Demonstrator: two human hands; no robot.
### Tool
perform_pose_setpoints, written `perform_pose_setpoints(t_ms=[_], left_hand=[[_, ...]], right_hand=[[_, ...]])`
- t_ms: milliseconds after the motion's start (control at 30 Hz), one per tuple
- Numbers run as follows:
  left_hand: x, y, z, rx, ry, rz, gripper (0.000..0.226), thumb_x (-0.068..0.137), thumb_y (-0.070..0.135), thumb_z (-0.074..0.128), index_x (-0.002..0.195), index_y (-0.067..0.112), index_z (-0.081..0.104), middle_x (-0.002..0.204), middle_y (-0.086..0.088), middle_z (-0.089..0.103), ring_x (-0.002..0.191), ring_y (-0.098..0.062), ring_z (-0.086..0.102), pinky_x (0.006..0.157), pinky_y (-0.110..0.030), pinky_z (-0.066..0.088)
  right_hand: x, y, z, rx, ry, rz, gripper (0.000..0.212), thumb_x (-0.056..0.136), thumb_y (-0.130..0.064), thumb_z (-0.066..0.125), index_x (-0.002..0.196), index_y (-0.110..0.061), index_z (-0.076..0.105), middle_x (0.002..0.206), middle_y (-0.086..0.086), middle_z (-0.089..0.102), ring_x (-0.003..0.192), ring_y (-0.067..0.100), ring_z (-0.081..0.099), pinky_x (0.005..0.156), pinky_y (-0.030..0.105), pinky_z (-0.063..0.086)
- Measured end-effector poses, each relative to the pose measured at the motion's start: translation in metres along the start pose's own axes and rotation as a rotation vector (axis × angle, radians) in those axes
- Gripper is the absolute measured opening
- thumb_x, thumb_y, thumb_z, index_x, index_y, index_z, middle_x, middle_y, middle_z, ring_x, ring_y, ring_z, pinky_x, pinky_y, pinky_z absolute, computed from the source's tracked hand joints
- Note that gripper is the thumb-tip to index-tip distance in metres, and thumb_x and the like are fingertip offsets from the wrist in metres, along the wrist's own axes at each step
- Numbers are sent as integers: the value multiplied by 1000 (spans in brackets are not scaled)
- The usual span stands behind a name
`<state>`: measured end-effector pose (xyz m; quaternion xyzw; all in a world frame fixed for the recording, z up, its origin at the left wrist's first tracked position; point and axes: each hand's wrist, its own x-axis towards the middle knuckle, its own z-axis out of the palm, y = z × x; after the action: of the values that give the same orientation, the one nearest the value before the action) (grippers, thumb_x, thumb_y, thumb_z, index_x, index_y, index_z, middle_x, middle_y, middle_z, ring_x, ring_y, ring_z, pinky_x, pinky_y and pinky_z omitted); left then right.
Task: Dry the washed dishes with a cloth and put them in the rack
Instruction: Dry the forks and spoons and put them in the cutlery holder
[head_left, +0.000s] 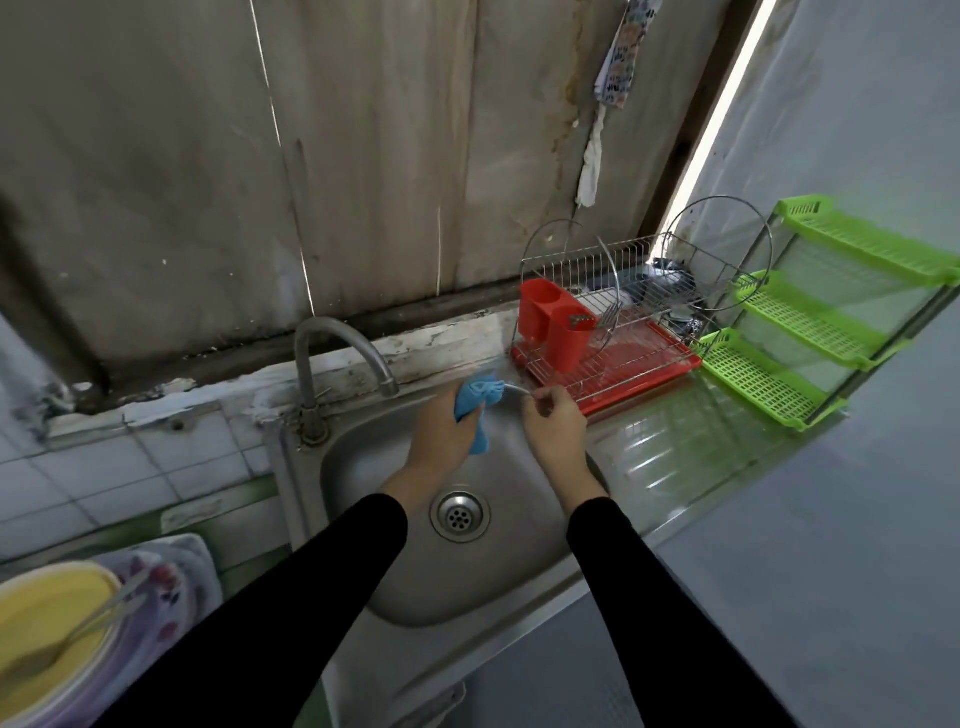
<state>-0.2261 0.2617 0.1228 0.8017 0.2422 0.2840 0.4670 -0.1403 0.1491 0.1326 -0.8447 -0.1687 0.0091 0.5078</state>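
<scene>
Thin metal utensil (515, 388) was held level above the back edge of the stainless steel sink (415, 582), between both hands. Which end was which, cannot tell: one end was buried in the cloth.
Blue cloth (475, 410) was bunched around the utensil's left end, with a tail hanging down past the palm.
Left hand (441, 436) was clenched around the cloth, gripping the utensil through it.
Right hand (553, 431) pinched the bare right end of the utensil between thumb and fingertips, other fingers curled. Both arms wore black sleeves.
Chrome wire dish rack (623, 270) stood just right of the hands on the counter, sitting in a red plastic drip tray (644, 366). The tray's near corner was close to the right hand, not touching. A red two-cup cutlery holder (556, 322) hung on the rack's left front.
Curved metal tap (337, 343) rose behind the sink, left of the cloth. The round drain (460, 516) sat between the forearms.
Green three-tier plastic shelf (831, 312) stood right of the rack.
A yellow bowl (47, 623) with a utensil in it sat at the lower left.
A patterned cloth (626, 52) hung on the wall above the rack.
</scene>
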Motion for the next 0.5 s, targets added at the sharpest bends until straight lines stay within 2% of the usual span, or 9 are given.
perform_pose_setpoints(t_ms=[167,233,300,433,500], left_hand=[[-50,-35,-42,58,90,40,32,93,9,63,124,12,62,105,12,57,95,-5,54,78,-12,36],[-71,-51,-63,63,119,44,32,93,6,61,125,10,61,109,9,59,96,-4,53,80,-11,37],[-90,-67,-88,72,135,33,35,93,3,59,127,10,60,114,4,61,100,-7,55,84,-15,39],[-129,-96,-145,114,200,-19,34,89,-2,59,122,5,61,111,-10,66,97,-22,61,77,-15,39],[-150,-105,-175,139,255,-11,32,87,0,61,119,2,62,107,-11,67,92,-22,62,75,-14,39]], right_hand=[[-52,-5,34,-47,-99,-105,15,95,-10,59,105,-1,65,105,15,68,98,29,62,82,31,45],[-75,-8,51,-64,-152,-177,16,96,-10,57,108,-1,65,108,14,68,102,28,62,81,27,43],[-99,-16,70,-82,-207,-235,19,98,-9,56,112,0,65,111,14,66,105,26,61,82,22,40],[-151,-40,116,-87,-308,-325,17,96,-5,57,109,0,65,107,16,67,101,27,61,83,28,43],[-177,-54,139,-78,-369,-354,16,95,-3,57,107,2,65,105,18,66,98,30,61,81,29,42]])
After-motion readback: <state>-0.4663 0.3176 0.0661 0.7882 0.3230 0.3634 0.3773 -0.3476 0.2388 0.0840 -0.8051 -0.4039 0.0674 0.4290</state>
